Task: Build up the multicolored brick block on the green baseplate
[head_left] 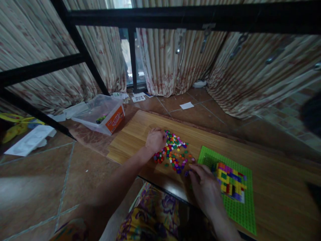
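Observation:
A loose pile of small multicoloured toy bricks (173, 147) lies spread on the wooden table. My left hand (155, 140) rests at the pile's left edge, its fingers curled down onto the bricks; whatever they hold is hidden. My right hand (205, 184) is at the pile's right side, thumb and forefinger bent and slightly apart, close to a purple brick (186, 173). Just right of that hand lies a green baseplate (247, 201), which bears a block of joined bricks (230, 180) in yellow, purple, red and other colours.
The wooden table (281, 190) stretches off to the right. On the floor beyond its left end stands a clear plastic box (100, 110) with an orange label and a few bricks inside. White packaging (30, 140) lies farther left. A black metal frame (175, 20) crosses before the curtains.

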Available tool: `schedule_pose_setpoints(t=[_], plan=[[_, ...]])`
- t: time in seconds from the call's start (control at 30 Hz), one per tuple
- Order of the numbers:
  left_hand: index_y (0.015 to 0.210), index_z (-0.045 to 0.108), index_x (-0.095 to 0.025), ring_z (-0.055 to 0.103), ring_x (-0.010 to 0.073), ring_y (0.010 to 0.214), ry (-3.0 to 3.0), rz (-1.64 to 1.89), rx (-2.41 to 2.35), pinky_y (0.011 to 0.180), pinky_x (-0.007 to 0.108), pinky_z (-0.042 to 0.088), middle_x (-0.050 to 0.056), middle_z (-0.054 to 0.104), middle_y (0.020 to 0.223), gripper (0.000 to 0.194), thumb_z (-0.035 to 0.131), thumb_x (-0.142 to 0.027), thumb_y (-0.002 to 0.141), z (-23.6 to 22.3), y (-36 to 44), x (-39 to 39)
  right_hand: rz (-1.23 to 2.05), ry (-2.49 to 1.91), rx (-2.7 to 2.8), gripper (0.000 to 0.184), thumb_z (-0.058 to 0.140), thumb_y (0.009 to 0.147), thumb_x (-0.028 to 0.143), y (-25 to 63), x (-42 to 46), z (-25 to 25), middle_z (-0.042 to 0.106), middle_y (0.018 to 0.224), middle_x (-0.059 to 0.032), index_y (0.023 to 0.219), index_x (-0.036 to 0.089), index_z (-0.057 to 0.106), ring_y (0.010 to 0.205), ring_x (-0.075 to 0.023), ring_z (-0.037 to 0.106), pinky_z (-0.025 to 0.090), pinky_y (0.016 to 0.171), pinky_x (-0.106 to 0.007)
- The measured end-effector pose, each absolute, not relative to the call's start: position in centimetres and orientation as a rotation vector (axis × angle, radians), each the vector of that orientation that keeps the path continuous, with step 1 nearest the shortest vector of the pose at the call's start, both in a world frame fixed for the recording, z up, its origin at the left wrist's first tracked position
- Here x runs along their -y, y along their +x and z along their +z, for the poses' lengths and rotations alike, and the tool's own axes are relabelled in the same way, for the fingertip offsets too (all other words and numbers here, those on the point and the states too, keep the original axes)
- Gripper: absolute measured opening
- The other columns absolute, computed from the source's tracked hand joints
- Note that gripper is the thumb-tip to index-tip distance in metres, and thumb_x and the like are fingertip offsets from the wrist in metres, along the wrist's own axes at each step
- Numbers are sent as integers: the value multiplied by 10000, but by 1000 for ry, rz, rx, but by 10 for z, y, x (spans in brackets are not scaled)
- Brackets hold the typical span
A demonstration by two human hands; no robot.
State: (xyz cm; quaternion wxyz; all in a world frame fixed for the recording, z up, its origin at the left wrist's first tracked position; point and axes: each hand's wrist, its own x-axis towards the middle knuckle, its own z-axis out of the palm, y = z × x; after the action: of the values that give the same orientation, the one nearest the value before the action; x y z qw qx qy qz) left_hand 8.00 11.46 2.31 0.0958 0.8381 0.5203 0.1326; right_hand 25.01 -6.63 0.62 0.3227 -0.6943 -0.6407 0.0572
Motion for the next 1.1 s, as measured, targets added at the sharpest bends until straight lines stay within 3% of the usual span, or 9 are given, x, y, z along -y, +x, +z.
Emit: schedule_pose_setpoints(t=[0.13,0.3,0.57,0.77,1.1], plan=[[810,711,-200,599,201,939,2465,387,-1558,934,340,453,60,680,902,191,520,-192,820,24,82,-116,127,-1843,1756,227,504,880,196,243,73,4,647,1084,-115,997,177,698,991,-249,594,510,872,-406],[772,677,-189,599,223,922,2493,498,-1513,926,360,454,77,667,890,149,534,-187,813,20,79,-117,114,-1837,1740,238,476,894,152,235,74,2,635,1078,-97,849,210,703,999,-235,582,516,860,-389],[891,658,-179,621,186,837,2216,751,-1483,804,311,488,55,682,901,176,499,-253,876,31,70,-97,122,-1824,1696,229,488,902,179,237,79,1,619,1125,-101,987,210,697,1027,-238,575,513,872,-390],[865,635,-185,610,138,715,1911,818,-1291,689,255,480,2,667,783,175,493,-286,881,38,62,-52,159,-1802,1713,220,509,898,185,235,82,0,606,1132,-101,1026,200,687,1026,-238,563,509,860,-379],[1011,678,-195,653,175,833,1533,784,-1172,693,261,538,44,712,951,276,565,-379,839,17,65,19,134,-1787,1724,199,509,912,176,223,75,7,653,1000,-59,850,229,690,927,-210,581,499,813,-342]])
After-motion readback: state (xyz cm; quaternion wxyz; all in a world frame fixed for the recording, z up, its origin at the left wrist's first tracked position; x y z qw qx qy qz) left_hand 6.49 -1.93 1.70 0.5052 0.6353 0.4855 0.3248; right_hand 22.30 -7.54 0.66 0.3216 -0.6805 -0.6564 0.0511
